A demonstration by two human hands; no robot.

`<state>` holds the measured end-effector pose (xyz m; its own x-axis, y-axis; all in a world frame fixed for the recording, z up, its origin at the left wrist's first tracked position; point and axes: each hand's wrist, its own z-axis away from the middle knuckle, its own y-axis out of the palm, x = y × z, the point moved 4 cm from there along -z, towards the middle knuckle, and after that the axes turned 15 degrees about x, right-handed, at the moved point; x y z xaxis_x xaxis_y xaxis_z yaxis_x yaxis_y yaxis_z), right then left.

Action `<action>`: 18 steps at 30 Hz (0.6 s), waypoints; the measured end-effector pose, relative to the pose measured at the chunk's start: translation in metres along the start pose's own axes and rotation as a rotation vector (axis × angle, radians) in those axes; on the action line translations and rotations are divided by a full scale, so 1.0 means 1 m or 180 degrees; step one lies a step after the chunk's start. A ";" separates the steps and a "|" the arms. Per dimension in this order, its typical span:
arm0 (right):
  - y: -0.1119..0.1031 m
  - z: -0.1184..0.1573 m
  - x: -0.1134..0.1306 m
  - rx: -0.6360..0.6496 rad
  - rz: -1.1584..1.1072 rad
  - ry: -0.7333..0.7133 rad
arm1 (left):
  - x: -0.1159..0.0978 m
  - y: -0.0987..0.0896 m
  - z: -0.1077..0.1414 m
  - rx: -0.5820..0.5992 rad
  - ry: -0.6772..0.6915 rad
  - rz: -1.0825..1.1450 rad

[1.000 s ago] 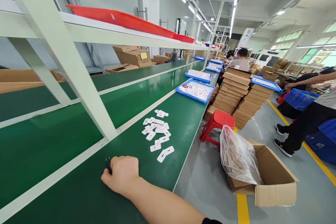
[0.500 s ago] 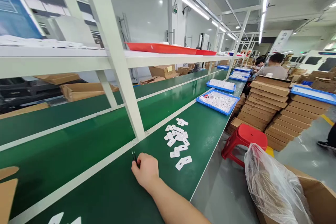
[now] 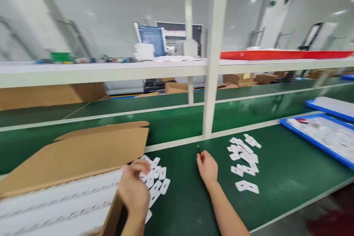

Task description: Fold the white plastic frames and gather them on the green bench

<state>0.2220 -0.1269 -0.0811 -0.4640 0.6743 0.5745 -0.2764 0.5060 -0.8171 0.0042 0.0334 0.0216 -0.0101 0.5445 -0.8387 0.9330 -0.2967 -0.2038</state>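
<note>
My right hand (image 3: 208, 168) rests on the green work surface (image 3: 185, 199), closed around dark tweezers (image 3: 198, 149) whose tips point away from me. At the right edge of an open cardboard box (image 3: 110, 214) is my left hand (image 3: 135, 188), its fingers bent and smeared by motion, so I cannot make out whether they grip anything. Beside that hand lies a loose pile of small white cut-out pieces (image 3: 156, 184). More white pieces (image 3: 245, 155) are scattered to the right of my right hand. White strips with rows of slots (image 3: 61, 206) fill the box.
Blue trays (image 3: 326, 143) stand at the right, one full of white pieces. A pale upright post (image 3: 211, 81) rises behind my right hand and supports a shelf (image 3: 110, 75). Red trays (image 3: 260, 55) sit on it. The box's raised cardboard flap (image 3: 91, 151) leans over the left side.
The view has swung left, bringing the cardboard box, the nearer pile and my left hand into sight. My right hand still holds the tweezers between the two groups of pieces.
</note>
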 end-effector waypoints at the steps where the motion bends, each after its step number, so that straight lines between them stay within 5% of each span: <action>1: 0.001 -0.003 -0.001 0.0043 0.0007 -0.0058 | 0.012 0.000 0.006 0.0279 -0.0102 -0.0222; 4: 0.002 -0.009 -0.002 0.0135 0.0062 -0.0165 | 0.049 0.018 0.039 0.1472 -0.0069 -0.1266; 7: 0.002 -0.011 -0.002 0.0195 0.0149 -0.0217 | 0.084 0.028 0.078 0.1757 0.0261 -0.2641; 11: 0.003 -0.011 0.001 0.0328 0.0250 -0.0305 | 0.114 0.021 0.104 0.1624 0.0196 -0.3504; 18: 0.004 -0.027 0.014 0.1024 0.0940 0.0114 | 0.117 0.023 0.090 0.1736 0.0373 -0.3446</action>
<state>0.2367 -0.1012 -0.0752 -0.5344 0.7861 0.3107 -0.3869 0.0994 -0.9167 -0.0083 0.0194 -0.1263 -0.6306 0.7739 -0.0585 0.1883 0.0794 -0.9789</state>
